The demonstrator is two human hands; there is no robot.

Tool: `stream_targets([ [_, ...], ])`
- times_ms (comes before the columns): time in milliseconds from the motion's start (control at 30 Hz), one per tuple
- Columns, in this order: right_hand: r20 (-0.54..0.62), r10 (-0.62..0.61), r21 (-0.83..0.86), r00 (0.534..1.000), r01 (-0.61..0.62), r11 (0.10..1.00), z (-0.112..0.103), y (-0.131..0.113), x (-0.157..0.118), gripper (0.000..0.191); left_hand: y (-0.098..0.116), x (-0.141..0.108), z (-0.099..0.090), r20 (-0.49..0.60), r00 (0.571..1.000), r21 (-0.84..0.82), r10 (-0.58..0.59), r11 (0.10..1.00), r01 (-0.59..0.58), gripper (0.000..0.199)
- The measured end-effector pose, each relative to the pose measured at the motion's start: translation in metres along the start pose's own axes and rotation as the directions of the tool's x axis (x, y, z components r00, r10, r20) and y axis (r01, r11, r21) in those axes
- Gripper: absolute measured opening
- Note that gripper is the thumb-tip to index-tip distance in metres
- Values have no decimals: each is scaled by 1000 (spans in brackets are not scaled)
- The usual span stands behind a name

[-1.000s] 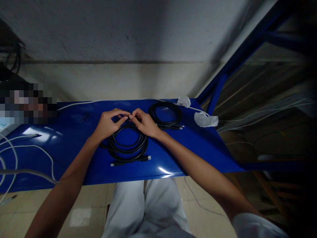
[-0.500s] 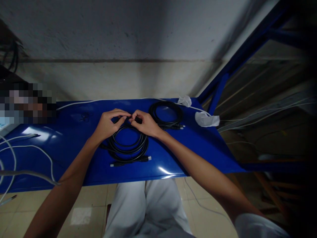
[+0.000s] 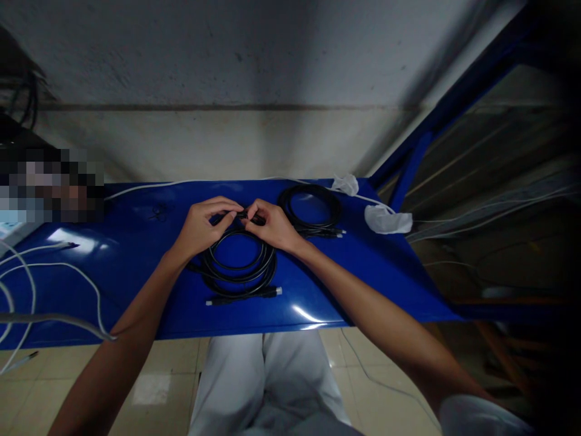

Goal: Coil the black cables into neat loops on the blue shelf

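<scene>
In front of me a coiled black cable (image 3: 238,280) lies on the blue table, its two plugs with pale metal ends near the front edge. At the coil's far side, my left hand (image 3: 206,227) is closed, thumb and fingers pinched on the cable. Close beside it, my right hand (image 3: 272,225) is closed round the same far part, with its fingertips almost meeting the left ones. Whether a small tie sits between the fingertips is hidden. Just behind and to the right rests a second coiled black cable (image 3: 311,209), its plugs pointing right.
Small thin black ties (image 3: 158,212) lie on the blue table (image 3: 131,230) at left. White cables (image 3: 68,266) loop over its left end. A white cord (image 3: 181,183) runs along the back past crumpled white wrappings (image 3: 388,219). A blue frame (image 3: 408,163) rises at right.
The view has shifted slightly, so the table things appear a little further right. My fingertips have moved slightly at the coil's far side; both hands remain closed there.
</scene>
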State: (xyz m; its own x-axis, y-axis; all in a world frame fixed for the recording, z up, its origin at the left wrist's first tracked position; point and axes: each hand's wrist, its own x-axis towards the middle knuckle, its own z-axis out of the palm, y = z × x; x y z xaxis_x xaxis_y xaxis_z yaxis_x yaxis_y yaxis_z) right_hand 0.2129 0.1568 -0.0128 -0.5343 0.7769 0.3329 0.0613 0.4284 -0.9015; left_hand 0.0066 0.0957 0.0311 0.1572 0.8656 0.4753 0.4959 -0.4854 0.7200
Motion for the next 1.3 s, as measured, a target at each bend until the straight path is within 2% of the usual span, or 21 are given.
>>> stream_targets([
  [200,13,17,154,1000,-19,988,2,3,0,27,0,0,1,-6,999,-61,-42,997,42,17],
  [467,-3,28,246,1000,-27,969,3,-2,2,36,0,-1,2,-6,995,-150,-98,984,96,18],
  [600,-1,65,303,998,-61,951,3,-5,3,41,-4,-1,4,-20,985,-199,-174,966,167,23],
  [733,9,105,345,994,-102,933,1,-2,5,39,-7,-1,5,-32,954,-266,-299,922,280,37],
  [833,11,107,370,994,-103,923,0,0,6,40,-8,0,6,-36,938,-286,-344,903,320,45],
  [1067,35,101,375,994,-107,921,3,-3,4,49,-11,0,7,-31,955,-262,-296,924,278,38],
  [1300,29,63,365,998,-69,929,6,2,3,53,-13,-1,9,-39,975,-163,-219,964,210,30],
])
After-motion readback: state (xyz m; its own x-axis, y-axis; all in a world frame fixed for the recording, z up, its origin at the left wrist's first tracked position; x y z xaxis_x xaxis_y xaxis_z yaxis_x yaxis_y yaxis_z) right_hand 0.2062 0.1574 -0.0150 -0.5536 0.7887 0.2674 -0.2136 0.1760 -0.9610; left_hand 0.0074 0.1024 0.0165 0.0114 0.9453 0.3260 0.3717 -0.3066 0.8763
